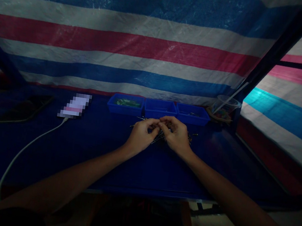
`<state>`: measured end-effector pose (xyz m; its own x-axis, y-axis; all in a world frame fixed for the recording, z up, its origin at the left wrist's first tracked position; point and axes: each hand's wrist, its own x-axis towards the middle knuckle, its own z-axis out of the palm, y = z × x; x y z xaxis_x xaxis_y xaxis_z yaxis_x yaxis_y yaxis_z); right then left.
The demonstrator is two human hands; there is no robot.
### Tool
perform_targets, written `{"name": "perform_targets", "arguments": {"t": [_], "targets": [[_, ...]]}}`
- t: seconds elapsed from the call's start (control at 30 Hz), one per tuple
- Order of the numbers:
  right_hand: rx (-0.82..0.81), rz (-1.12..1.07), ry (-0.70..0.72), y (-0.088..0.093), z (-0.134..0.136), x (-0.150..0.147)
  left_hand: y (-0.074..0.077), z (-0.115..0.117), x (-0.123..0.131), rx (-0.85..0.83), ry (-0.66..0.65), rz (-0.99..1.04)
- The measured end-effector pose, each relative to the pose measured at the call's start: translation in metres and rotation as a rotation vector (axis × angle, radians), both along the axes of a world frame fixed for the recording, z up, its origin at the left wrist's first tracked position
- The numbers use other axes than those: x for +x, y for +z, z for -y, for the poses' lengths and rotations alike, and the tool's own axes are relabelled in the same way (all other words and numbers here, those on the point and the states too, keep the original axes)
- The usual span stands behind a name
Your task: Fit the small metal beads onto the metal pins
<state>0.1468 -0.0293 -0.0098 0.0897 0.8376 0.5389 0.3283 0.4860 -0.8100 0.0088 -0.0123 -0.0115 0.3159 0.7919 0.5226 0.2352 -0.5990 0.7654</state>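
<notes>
My left hand and my right hand meet fingertip to fingertip above the dark blue table. Thumb and fingers are drawn together in a pinch on each side. Whatever sits between the tips is too small and dim to name. Under and around the hands lies a loose pile of thin metal pieces, like long pins or screws, partly covered by my fingers. Just beyond stand three blue bins side by side: the left bin has greenish things inside, while the middle bin and right bin show a few thin pieces.
A lit phone lies at the left with a white cable running to the near edge. Beside it is a dark flat object. A clear plastic cup with a straw stands at the back right. Striped sheeting hangs behind.
</notes>
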Motion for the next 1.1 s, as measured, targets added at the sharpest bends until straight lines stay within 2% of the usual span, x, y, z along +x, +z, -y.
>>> {"name": "perform_targets", "arguments": {"t": [0.33,0.4,0.5,0.6,0.73,0.87,0.97,1.03,1.1], "targets": [[-0.047,-0.034,0.076,-0.002,-0.002,0.001,0.014,-0.005,-0.011,0.232,0.071,-0.294],[-0.041,0.011,0.111,0.0,-0.001,0.004,0.018,-0.007,-0.014,0.208,0.05,-0.284],[0.065,0.235,0.102,0.004,0.002,0.01,0.022,-0.01,-0.018,0.106,-0.032,-0.246],[0.241,0.489,0.028,0.008,0.004,0.015,0.024,-0.01,-0.018,0.028,-0.081,-0.258],[0.348,0.635,-0.09,0.013,0.005,0.019,0.024,-0.009,-0.016,0.002,-0.08,-0.244],[0.375,0.556,-0.231,0.026,0.009,0.028,0.025,-0.009,-0.018,0.094,-0.07,-0.206],[0.483,0.355,-0.445,0.047,0.008,0.04,0.029,-0.009,-0.022,0.168,-0.04,-0.238],[0.547,0.257,-0.599,0.065,-0.001,0.048,0.031,-0.008,-0.024,0.184,-0.037,-0.257],[0.499,0.317,-0.648,0.081,-0.018,0.057,0.033,-0.007,-0.025,0.201,-0.054,-0.273]]}}
